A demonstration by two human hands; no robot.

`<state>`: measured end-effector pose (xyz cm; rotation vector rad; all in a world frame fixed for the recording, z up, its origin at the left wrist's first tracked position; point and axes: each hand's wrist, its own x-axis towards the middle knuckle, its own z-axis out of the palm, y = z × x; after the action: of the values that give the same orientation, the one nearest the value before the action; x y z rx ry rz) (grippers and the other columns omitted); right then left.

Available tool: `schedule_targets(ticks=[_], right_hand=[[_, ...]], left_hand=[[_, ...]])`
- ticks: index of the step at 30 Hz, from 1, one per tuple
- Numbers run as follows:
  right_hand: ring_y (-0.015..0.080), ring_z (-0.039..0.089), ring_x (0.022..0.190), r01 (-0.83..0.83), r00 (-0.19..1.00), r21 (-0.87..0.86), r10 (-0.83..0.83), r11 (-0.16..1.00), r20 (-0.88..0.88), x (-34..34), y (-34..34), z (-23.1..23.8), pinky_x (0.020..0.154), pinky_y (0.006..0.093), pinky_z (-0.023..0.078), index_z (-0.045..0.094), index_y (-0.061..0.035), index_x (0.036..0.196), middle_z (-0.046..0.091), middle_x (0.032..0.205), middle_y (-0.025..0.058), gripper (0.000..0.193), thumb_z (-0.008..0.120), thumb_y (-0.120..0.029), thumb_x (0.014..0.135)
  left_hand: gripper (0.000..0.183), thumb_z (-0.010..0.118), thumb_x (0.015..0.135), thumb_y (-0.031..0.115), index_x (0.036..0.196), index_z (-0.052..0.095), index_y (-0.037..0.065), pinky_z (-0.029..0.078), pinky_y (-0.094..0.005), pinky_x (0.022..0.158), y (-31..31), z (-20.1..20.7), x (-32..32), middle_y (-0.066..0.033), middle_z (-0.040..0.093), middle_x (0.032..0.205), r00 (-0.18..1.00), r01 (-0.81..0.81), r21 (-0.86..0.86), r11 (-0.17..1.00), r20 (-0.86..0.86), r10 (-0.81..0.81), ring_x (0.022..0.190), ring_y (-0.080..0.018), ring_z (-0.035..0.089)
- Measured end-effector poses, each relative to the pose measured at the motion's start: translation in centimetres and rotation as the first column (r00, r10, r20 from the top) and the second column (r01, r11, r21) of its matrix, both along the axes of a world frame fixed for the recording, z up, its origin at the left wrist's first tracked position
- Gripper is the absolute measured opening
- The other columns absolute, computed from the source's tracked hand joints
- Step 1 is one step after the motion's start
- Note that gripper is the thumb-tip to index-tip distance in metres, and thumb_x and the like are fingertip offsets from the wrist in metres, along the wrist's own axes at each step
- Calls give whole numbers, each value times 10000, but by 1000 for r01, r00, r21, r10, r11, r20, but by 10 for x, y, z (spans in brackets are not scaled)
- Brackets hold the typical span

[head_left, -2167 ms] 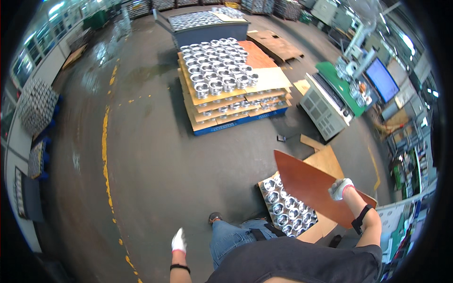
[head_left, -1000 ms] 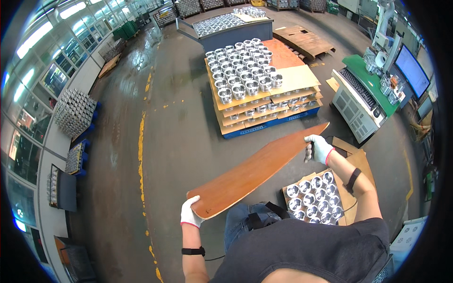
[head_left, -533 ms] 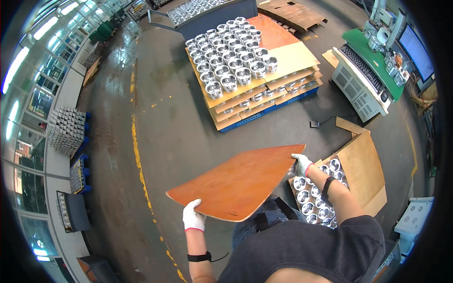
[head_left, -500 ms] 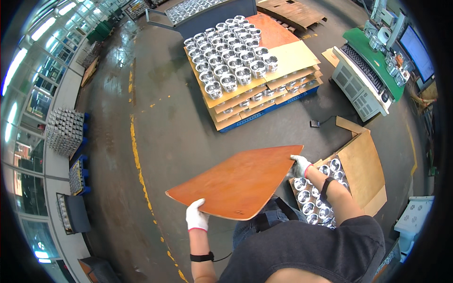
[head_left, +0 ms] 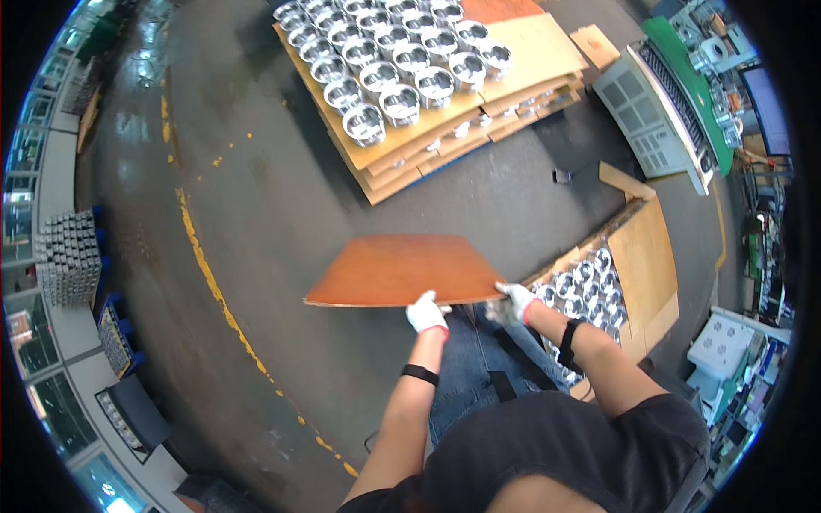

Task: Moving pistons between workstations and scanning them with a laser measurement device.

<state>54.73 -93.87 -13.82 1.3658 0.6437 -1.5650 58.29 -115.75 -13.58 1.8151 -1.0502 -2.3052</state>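
A thin reddish-brown board [head_left: 402,267] is held in front of my body, its near edge toward me. My left hand [head_left: 427,314], in a white glove, is closed on the middle of that near edge. Gloved as well, my right hand [head_left: 515,304] grips the board's right corner; some of its fingers are blurred. Beside my right arm is an open cardboard box [head_left: 647,274] filled with shiny metal pistons [head_left: 584,272].
Ahead stands a stack of cardboard layers [head_left: 534,51] bearing rows of pistons [head_left: 400,104]. To its right is a computer desk [head_left: 650,111] with a green top. A small dark device [head_left: 561,176] lies on the floor. Stacked metal parts [head_left: 68,256] stand along the left wall.
The board has swung round and its near edge now lies across my front. My left hand has moved right along it, closer to my right hand. My view has shifted, too.
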Motion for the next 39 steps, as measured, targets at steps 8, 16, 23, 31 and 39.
schedule_targets(ticks=[8, 16, 23, 31, 39], right_hand=[[244, 559, 682, -66, 966, -28, 57, 997, -251, -69, -52, 18, 637, 420, 460, 536, -51, 1071, 560, 737, 86, 364, 560, -376, 909], [189, 450, 422, -62, 963, 388, 157, 920, -218, -92, -16, -6, 396, 407, 441, 591, -56, 971, 502, 621, 77, 333, 512, -373, 909], [238, 503, 433, -98, 915, 342, 220, 934, -338, -73, 19, -19, 391, 411, 447, 603, -24, 943, 548, 614, 112, 287, 550, -304, 907], [314, 525, 755, 70, 960, 379, 41, 923, -277, -33, 128, 19, 712, 541, 479, 488, -55, 1249, 533, 1144, 179, 454, 598, -307, 887], [169, 519, 616, 261, 898, 424, -57, 867, -436, 12, 253, 163, 730, 472, 474, 583, -117, 994, 560, 764, 38, 209, 539, -292, 889]], left_hand=[[593, 566, 889, 299, 1365, 354, 14, 505, -543, 837, -171, -2, -5, -313, 471, 1277, 954, 276, 289, 917, 35, -298, 1150, -480, 488], [525, 768, 740, 408, 1053, 570, 37, 564, -312, 709, -275, -14, 31, -73, 648, 1001, 933, -53, 207, 977, 359, -26, 848, -203, 646], [136, 677, 870, 222, 951, 642, 118, 549, -285, 574, -284, -47, 42, 18, 703, 883, 805, 155, 433, 888, 465, -367, 705, -153, 662], [165, 609, 892, 198, 1009, 604, 82, 471, -283, 465, -170, 28, -10, -57, 674, 875, 824, 450, 294, 843, 227, -519, 626, -197, 611], [187, 597, 868, 137, 984, 579, -9, 503, -315, 435, -41, 118, -69, -160, 655, 792, 799, 578, 294, 762, -13, -601, 585, -267, 646]])
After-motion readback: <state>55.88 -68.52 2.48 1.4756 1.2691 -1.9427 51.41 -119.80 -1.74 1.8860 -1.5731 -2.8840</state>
